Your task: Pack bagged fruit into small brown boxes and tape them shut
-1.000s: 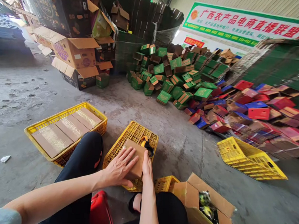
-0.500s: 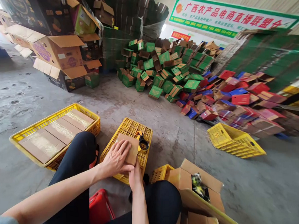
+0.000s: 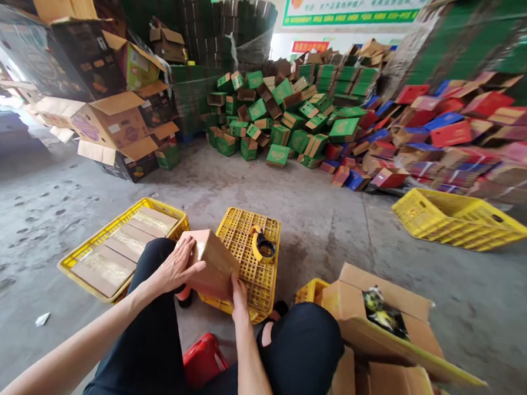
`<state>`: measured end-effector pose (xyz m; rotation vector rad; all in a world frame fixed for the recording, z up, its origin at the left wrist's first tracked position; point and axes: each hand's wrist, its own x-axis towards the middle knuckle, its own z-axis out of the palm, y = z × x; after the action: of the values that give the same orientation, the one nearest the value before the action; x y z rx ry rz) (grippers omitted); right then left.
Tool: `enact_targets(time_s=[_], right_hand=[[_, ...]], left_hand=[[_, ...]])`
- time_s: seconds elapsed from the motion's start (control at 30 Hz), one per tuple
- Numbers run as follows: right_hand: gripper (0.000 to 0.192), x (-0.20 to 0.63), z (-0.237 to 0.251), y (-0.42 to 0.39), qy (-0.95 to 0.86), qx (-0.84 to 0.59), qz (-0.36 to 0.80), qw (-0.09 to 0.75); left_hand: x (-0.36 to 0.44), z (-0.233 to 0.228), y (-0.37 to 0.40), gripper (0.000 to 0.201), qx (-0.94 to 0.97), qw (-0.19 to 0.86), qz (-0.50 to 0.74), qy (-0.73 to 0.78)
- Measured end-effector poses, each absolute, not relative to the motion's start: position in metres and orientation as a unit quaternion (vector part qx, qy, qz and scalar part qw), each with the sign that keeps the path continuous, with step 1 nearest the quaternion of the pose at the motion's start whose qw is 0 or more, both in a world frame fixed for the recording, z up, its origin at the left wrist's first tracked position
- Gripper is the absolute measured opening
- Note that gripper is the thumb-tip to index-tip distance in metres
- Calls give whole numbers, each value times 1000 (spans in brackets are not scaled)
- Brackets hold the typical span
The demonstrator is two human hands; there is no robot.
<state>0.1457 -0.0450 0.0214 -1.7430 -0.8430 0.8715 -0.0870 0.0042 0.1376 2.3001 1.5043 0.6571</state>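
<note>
The person holds a small brown box (image 3: 209, 265) tilted up over the near edge of an upturned yellow crate (image 3: 254, 253), the left hand (image 3: 175, 269) gripping its left side and the right hand (image 3: 239, 293) clamped at its lower right corner. A tape dispenser (image 3: 262, 244) lies on the crate just beside it. The box seems to be mid-turn for sealing; reaching the dispenser would need one hand freed.
</note>
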Motion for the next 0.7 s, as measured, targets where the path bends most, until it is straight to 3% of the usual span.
enact_targets(time_s=[0.13,0.33,0.47,0.7], right_hand=[[70,154,31,-46,-311,-718,378,495],[88,201,41,-55,-277,-776,296,483],[89,220,43,-67,-271,-811,239,460],[77,208,41,-73,-361,-821,195,398]], left_hand=[[-86,124,4,79,744,220,287,562],[-63,101,2,74,708,311,293,563],[-42,75,5,69,687,369,264,567],[-28,26,6,72,683,367,252,579]])
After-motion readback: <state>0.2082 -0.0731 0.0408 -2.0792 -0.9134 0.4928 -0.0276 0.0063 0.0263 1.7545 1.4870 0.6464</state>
